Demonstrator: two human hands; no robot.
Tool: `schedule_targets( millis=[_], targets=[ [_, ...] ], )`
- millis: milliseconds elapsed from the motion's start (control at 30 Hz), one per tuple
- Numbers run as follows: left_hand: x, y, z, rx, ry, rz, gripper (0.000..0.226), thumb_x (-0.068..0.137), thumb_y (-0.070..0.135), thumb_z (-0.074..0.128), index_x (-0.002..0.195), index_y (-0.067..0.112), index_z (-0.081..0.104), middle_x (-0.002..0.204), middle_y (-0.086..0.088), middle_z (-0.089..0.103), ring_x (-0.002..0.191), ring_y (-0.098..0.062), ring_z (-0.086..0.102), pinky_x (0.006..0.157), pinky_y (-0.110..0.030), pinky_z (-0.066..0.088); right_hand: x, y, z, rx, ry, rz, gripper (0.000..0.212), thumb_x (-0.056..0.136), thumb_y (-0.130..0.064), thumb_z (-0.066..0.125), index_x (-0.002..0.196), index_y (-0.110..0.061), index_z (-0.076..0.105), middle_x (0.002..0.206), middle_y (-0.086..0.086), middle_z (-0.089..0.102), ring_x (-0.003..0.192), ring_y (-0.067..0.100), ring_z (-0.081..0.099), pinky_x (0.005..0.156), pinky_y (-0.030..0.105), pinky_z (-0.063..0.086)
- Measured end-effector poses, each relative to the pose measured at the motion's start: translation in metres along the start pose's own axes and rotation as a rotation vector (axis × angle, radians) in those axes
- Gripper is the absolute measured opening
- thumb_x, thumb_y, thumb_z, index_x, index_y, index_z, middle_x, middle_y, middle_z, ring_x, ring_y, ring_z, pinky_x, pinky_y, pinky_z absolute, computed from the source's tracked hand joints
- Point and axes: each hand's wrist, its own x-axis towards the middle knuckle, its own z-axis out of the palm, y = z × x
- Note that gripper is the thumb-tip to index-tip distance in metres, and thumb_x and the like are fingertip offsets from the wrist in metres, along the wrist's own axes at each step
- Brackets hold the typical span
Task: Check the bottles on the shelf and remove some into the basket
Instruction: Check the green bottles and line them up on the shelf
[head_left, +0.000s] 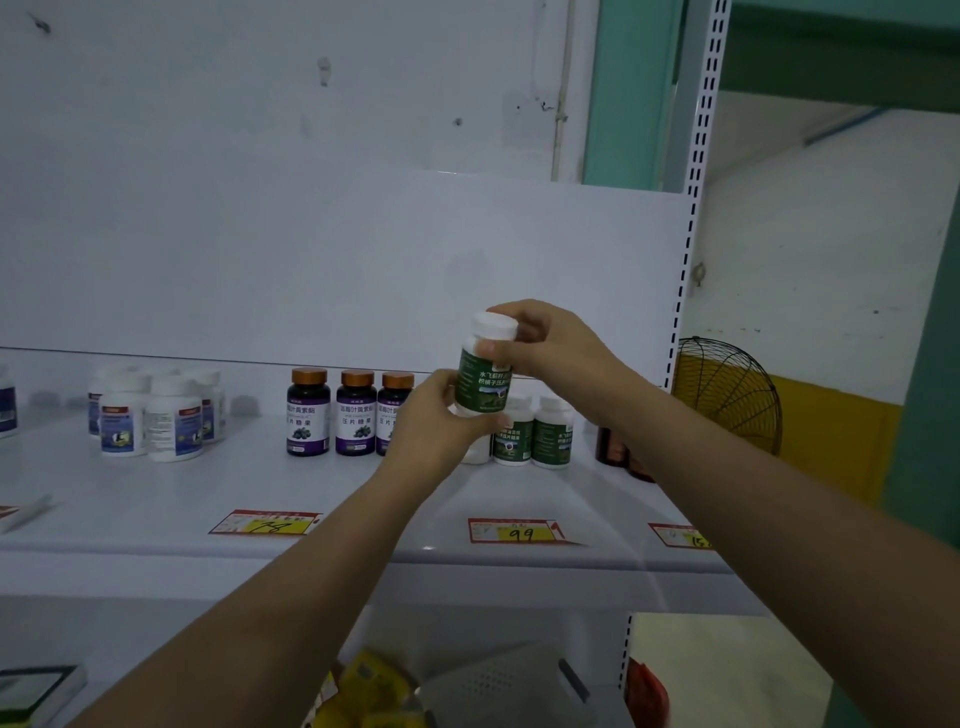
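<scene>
Head view: the green-labelled bottle (483, 384) is held upright, clear of the shelf (363, 493), in front of two matching bottles (530, 434) standing on it. The left hand (431, 421) curls round its base; the right hand (550, 343) pinches its white cap and shoulder. Step in hand, by judgement: inspection. The next move calls for a decision, then either setting it back in its row or lowering it into the grey perforated basket (498, 686), partly visible below the shelf.
</scene>
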Motion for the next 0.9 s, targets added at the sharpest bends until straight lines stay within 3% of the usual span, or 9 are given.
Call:
schedule_targets(
  millis=[100, 200, 267, 333, 400, 500, 633, 733, 900],
  targets=[
    [0.008, 0.007, -0.004, -0.001, 0.088, 0.117, 0.052, 0.074, 0.013, 0.077, 0.120, 0.018, 0.054, 0.115, 0.004, 0.061, 0.103, -0.010, 0.054, 0.076, -0.017, 0.038, -0.015, -0.001, 0.006, -0.186, 0.169, -0.282, 0.040, 0.079, -0.021, 0.076, 0.116, -0.020, 0.059, 0.111, -0.010, 0.065, 0.105, 0.003, 0.059, 0.089, 0.016, 0.049],
    [0.013, 0.020, -0.002, -0.012, 0.136, 0.209, 0.049, 0.075, 0.011, 0.076, 0.119, 0.020, 0.058, 0.105, 0.009, 0.061, 0.099, -0.010, 0.054, 0.072, -0.014, 0.041, -0.029, 0.008, 0.015, -0.412, 0.319, -0.600, 0.049, 0.080, -0.026, 0.074, 0.124, -0.012, 0.057, 0.119, -0.001, 0.063, 0.111, 0.010, 0.056, 0.094, 0.018, 0.046],
    [0.012, 0.027, 0.002, 0.005, 0.134, 0.239, 0.049, 0.076, 0.011, 0.075, 0.121, 0.019, 0.058, 0.100, 0.011, 0.059, 0.096, -0.008, 0.053, 0.070, -0.008, 0.040, -0.031, 0.014, 0.015, -0.487, 0.373, -0.697, 0.050, 0.081, -0.024, 0.072, 0.125, -0.006, 0.057, 0.121, 0.005, 0.062, 0.112, 0.015, 0.055, 0.095, 0.019, 0.044],
    [0.011, 0.028, 0.005, 0.022, 0.127, 0.241, 0.050, 0.076, 0.012, 0.075, 0.122, 0.019, 0.058, 0.102, 0.010, 0.059, 0.097, -0.009, 0.053, 0.072, -0.012, 0.041, -0.032, 0.015, 0.010, -0.523, 0.376, -0.717, 0.051, 0.082, -0.023, 0.072, 0.126, -0.005, 0.056, 0.121, 0.007, 0.062, 0.113, 0.017, 0.055, 0.095, 0.020, 0.043],
    [0.012, 0.028, 0.003, 0.024, 0.104, 0.225, 0.050, 0.074, 0.016, 0.077, 0.121, 0.019, 0.059, 0.109, 0.008, 0.063, 0.101, -0.010, 0.055, 0.081, -0.022, 0.044, -0.032, 0.009, 0.006, -0.521, 0.340, -0.661, 0.052, 0.083, -0.026, 0.070, 0.129, -0.009, 0.054, 0.124, 0.005, 0.061, 0.114, 0.016, 0.054, 0.096, 0.022, 0.044],
    [0.015, 0.033, -0.003, 0.036, -0.012, 0.180, 0.053, 0.070, 0.026, 0.080, 0.119, 0.018, 0.062, 0.116, 0.004, 0.066, 0.109, -0.011, 0.058, 0.094, -0.032, 0.046, -0.023, -0.011, -0.006, -0.348, 0.278, -0.429, 0.049, 0.085, -0.029, 0.068, 0.131, -0.019, 0.052, 0.125, 0.000, 0.060, 0.111, 0.012, 0.057, 0.094, 0.021, 0.047],
    [0.012, 0.042, -0.011, -0.068, -0.113, 0.046, 0.038, 0.069, 0.042, 0.077, 0.102, 0.024, 0.071, 0.092, 0.008, 0.072, 0.091, -0.005, 0.064, 0.079, -0.020, 0.047, 0.005, -0.038, -0.026, -0.082, 0.187, -0.053, 0.039, 0.087, -0.030, 0.067, 0.121, -0.014, 0.057, 0.116, 0.009, 0.064, 0.100, 0.017, 0.064, 0.088, 0.028, 0.053],
    [0.011, 0.042, -0.013, -0.158, -0.165, -0.028, 0.041, 0.066, 0.048, 0.076, 0.092, 0.018, 0.071, 0.083, 0.002, 0.075, 0.091, -0.013, 0.068, 0.092, -0.033, 0.050, 0.017, -0.042, -0.035, 0.064, 0.097, 0.211, 0.033, 0.090, -0.024, 0.064, 0.111, 0.001, 0.057, 0.113, 0.016, 0.062, 0.092, 0.024, 0.066, 0.077, 0.029, 0.059],
    [0.005, 0.033, -0.004, -0.121, -0.242, -0.104, 0.036, 0.068, 0.047, 0.075, 0.089, 0.019, 0.068, 0.084, 0.001, 0.074, 0.087, -0.011, 0.069, 0.088, -0.031, 0.052, 0.015, -0.032, -0.039, -0.003, -0.003, 0.342, 0.031, 0.090, -0.024, 0.064, 0.111, -0.002, 0.060, 0.112, 0.014, 0.063, 0.095, 0.025, 0.067, 0.081, 0.033, 0.058]
  ],
)
